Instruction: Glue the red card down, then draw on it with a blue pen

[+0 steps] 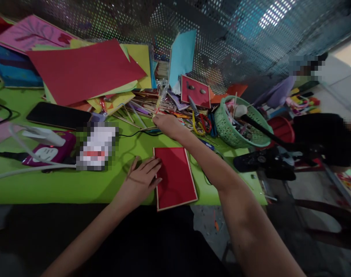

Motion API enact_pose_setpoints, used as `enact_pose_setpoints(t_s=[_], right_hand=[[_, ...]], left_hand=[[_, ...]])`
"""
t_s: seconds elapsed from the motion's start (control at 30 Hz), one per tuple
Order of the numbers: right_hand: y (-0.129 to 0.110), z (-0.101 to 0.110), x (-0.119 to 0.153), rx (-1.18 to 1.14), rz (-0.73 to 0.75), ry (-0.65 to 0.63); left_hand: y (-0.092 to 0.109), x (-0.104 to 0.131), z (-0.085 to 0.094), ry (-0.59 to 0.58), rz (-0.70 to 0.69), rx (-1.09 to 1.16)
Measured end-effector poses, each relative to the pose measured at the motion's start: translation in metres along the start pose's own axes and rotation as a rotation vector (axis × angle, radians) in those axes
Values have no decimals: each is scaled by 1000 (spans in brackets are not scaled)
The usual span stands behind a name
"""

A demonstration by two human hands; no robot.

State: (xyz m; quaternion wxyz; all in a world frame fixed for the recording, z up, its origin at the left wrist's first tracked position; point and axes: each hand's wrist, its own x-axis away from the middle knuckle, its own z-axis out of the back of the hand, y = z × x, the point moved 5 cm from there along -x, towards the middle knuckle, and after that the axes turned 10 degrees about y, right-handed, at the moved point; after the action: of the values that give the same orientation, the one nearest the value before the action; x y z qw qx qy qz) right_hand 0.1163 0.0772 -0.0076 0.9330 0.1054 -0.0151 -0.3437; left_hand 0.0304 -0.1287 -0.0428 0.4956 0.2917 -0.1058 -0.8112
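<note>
A red rectangular board (177, 177) with pale stick edging along its sides lies at the front of the green table. My left hand (142, 179) rests at its left edge, fingers stretched out, some tips over the red surface. My right hand (169, 126) reaches across to the craft pile, its fingers drawn together at the lower end of a clear plastic packet (163, 94). The fingertips are partly hidden. Thin wooden sticks (135, 105) lie loosely behind and left of it. Scissors (195, 107) with coloured handles are to its right.
Red paper (85, 73) tops a stack at the back left. A black phone (58, 115), a blurred-out phone (97, 148) and a purple power socket (52, 148) with cables lie left. A green basket (231, 125) stands right, near a black stand (276, 163). Perforated metal borders the back.
</note>
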Motion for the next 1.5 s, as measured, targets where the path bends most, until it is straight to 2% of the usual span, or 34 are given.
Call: enact_pose_setpoints(t_s=[0.17, 0.33, 0.43, 0.6, 0.87, 1.07, 1.5], right_hand=[[14, 16, 19, -151, -115, 136], [31, 39, 65, -506, -238, 301], [23, 37, 95, -567, -216, 275], [5, 19, 126, -458, -166, 175], [-9, 7, 132, -366, -131, 125], [-11, 6, 131, -332, -100, 152], [-16, 5, 127, -315, -84, 127]], left_hand=[[-1, 4, 3, -11, 1, 18], [-7, 0, 6, 26, 14, 34], [-11, -4, 8, 66, 40, 24], [-13, -6, 7, 80, 50, 42], [-12, -5, 6, 107, 30, 6], [-12, -5, 6, 117, 18, 7], [-14, -5, 5, 114, 5, -14]])
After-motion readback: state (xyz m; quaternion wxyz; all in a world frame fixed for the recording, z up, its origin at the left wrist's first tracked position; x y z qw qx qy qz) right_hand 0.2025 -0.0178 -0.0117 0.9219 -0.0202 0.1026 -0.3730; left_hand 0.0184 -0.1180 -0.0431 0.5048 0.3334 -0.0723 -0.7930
